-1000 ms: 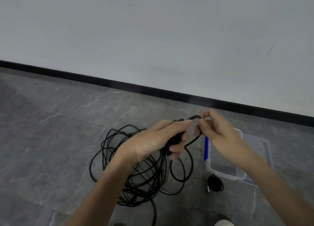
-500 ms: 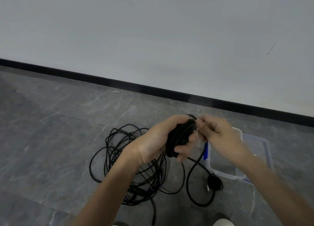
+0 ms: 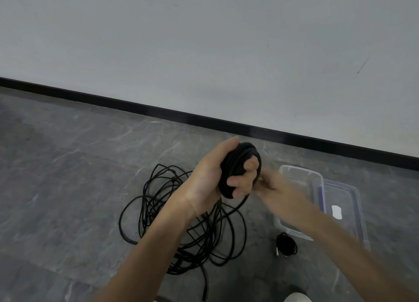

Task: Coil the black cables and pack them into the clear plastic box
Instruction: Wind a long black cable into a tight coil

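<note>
My left hand (image 3: pixel 208 179) grips a tight black cable coil (image 3: pixel 238 163) above the floor, fingers curled round it. My right hand (image 3: pixel 272 188), blurred, sits just right of the coil and pinches the cable's free strand, which trails down toward the floor. Below lies a loose tangle of black cable (image 3: pixel 181 220) on the grey floor. A small coiled black cable (image 3: pixel 286 246) with a plug lies in front of the clear plastic box (image 3: pixel 301 174), which stands open to the right, partly hidden by my right forearm.
The box's clear lid (image 3: pixel 344 202) with blue clips lies beside the box on the right. A black skirting board (image 3: pixel 158 111) runs along the grey wall behind. A shoe tip (image 3: pixel 297 298) shows at the bottom edge.
The coil in my left hand has grown thicker and the hand has turned palm up. My right hand dropped from above the coil to its lower right side, winding the strand.
</note>
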